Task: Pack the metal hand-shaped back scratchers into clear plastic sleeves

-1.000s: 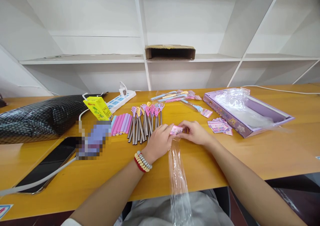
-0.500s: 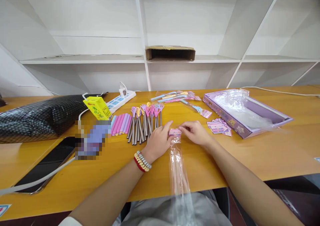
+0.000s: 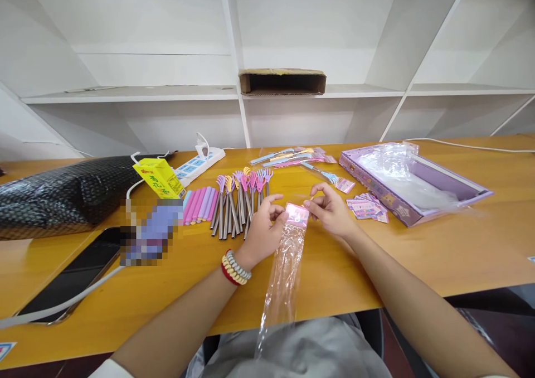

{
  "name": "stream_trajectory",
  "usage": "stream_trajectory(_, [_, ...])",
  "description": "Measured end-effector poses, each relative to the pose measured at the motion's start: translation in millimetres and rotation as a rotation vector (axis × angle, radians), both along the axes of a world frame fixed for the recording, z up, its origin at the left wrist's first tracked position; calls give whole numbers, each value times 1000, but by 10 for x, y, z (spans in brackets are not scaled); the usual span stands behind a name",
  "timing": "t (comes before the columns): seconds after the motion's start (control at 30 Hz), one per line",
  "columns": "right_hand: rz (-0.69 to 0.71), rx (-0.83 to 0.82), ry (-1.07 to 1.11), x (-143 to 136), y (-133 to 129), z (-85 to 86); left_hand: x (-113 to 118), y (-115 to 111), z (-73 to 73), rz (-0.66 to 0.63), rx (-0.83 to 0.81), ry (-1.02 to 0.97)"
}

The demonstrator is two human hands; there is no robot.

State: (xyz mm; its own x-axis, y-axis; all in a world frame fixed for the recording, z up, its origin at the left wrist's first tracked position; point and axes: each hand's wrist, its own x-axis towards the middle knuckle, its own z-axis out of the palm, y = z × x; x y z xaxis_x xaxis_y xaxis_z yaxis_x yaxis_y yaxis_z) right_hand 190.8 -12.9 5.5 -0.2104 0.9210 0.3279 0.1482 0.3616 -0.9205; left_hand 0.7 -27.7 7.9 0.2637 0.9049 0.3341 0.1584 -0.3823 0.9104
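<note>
My left hand (image 3: 264, 230) pinches the pink printed card (image 3: 297, 215) at the top of a long clear plastic bag (image 3: 284, 272). The bag hangs down over the table edge towards my lap. At the card's upper right corner my right hand (image 3: 332, 212) has thumb and forefinger pressed together; what is between them is too small to make out. Beyond my left hand lie several telescopic back scratchers (image 3: 236, 208) with metal rods and coloured claw heads. Left of them is a row of pink, purple and blue tubes (image 3: 200, 206).
Bagged back scratchers (image 3: 288, 156) lie at the back. To the right are loose printed cards (image 3: 368, 207) and a purple box (image 3: 401, 205) holding clear plastic. On the left are a yellow carton (image 3: 159, 177), power strip (image 3: 199, 164), phone (image 3: 71, 277), cable and black wrapped bundle (image 3: 71, 194).
The card has tilted up and its face shows more. The bag's lower end has swung left. My right hand's fingers have lifted slightly at the card's corner.
</note>
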Motion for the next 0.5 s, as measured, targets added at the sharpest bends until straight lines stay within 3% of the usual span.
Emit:
stream_trajectory(0.13, [36,58,-23,1,-8,21,5,16,-23,14,-30,-18])
stream_trajectory(0.33, [-67,116,-127,-4,-7,45,-1,20,-17,16,-29,-3])
stream_trajectory(0.5, [-67,93,-121,-11,-13,50,5,17,-19,25,2,13])
